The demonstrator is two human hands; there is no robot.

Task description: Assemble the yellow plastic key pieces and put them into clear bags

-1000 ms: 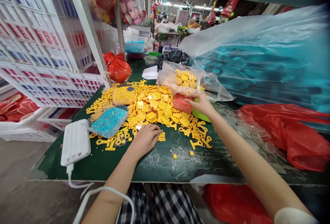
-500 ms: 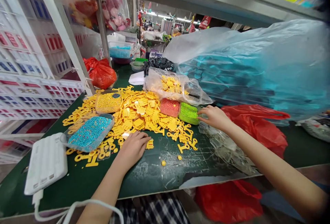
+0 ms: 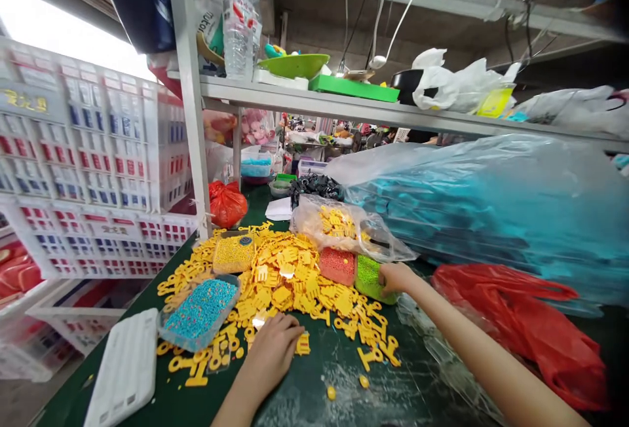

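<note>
My left hand rests low on the table with its fingers curled together at the edge of a small yellow plastic piece that carries rows of red. My right hand dips its fingertips, pressed together, into a tray of green beads; what they pinch is hidden. Beside it stands a tray of pink-red beads. A heap of flat yellow plastic parts spreads in front of both hands. Blue beads fill a clear tray on the left, with a container of yellow beads behind it.
Two yellow balls lie near the front. Clear plastic pieces and a red bag are at right, below a large bag of blue material. A white power strip lies left; a shelf crosses overhead.
The view has tilted up, bringing the shelf top into sight. My right hand has moved from the right edge of the green-bead tray into the beads, fingers closing. My left hand stays by the yellow piece.
</note>
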